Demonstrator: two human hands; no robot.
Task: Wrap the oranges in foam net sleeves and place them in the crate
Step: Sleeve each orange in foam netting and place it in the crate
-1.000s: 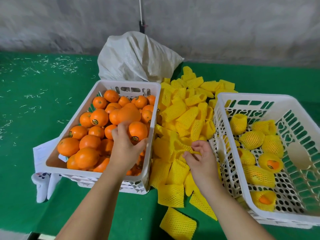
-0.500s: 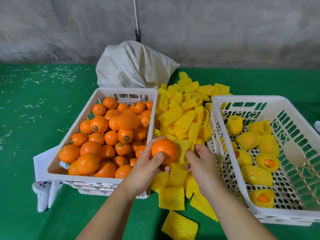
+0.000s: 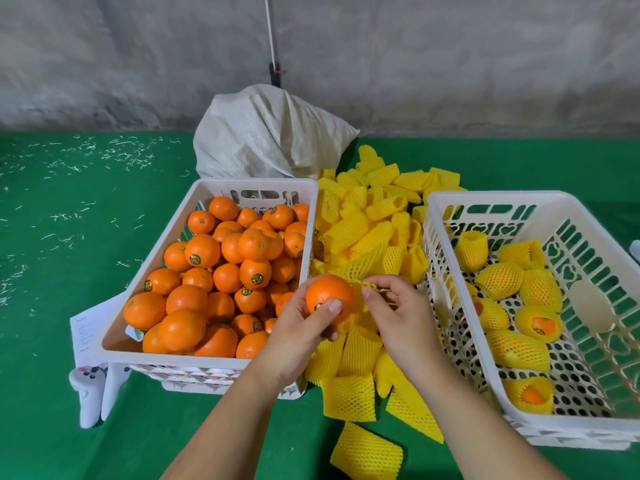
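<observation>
A bare orange is held up between the two crates, gripped in the curled fingers and thumb of the left hand, with the thumb pressed across its lower front. Against its right side a yellow foam net sleeve is pinched by the fingertips of the right hand, its mouth drawn toward the fruit; how far the mesh has been opened cannot be told, since most of it is hidden by the fingers. The step in hand is judged to be the sleeving itself: the orange has been picked but is not yet covered. The next move is expected to call for the sleeve mouth to be stretched wide and pulled over the fruit, or the fruit pushed into it, with the left grip shifted so the mesh is not trapped under the thumb. Only then can the wrapped orange be carried right and set down. Below and beyond the hands a loose pile of spare sleeves is spread over the green surface. To the left, the supply crate is heaped with unwrapped oranges. To the right, the receiving crate is occupied by a handful of sleeved oranges, with much of its perforated floor uncovered. A pale woven sack is slumped behind, against the wall.
</observation>
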